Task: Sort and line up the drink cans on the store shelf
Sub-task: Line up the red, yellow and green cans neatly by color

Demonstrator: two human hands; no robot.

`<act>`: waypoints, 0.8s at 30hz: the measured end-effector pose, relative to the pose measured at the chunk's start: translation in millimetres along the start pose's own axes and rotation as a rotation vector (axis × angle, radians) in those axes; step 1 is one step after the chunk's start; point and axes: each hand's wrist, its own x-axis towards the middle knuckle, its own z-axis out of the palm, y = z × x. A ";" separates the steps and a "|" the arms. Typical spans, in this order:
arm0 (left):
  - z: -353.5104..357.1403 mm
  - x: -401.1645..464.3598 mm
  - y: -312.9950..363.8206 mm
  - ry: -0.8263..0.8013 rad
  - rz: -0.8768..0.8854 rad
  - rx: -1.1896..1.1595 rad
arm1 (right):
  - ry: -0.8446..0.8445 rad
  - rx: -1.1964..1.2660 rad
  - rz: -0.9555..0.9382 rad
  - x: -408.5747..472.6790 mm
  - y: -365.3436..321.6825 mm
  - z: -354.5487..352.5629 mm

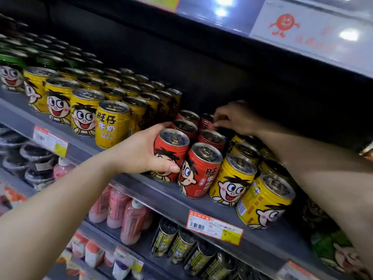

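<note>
Cartoon-face milk cans stand on a grey store shelf (165,196). My left hand (141,152) wraps around the front red can (171,150) of the left red row. Beside it stands another red can (198,168), with several more red cans behind. My right hand (234,118) reaches deep into the shelf, its fingertips pinching the top of a rear red can (206,120). A block of several yellow cans (112,124) fills the left side. More yellow cans (232,178) line up to the right of the red ones, under my right forearm.
Green cans (12,59) sit at the far left, and a green pack (339,253) lies low on the right. The shelf above (302,37) overhangs closely. Orange price tags (215,227) mark the shelf edge. Pink bottles (131,221) and dark cans (177,243) fill the lower shelf.
</note>
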 end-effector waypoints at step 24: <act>0.0 0.9 6.9 0.024 0.042 0.033 | 0.022 0.091 0.078 -37.7 -18.6 -6.7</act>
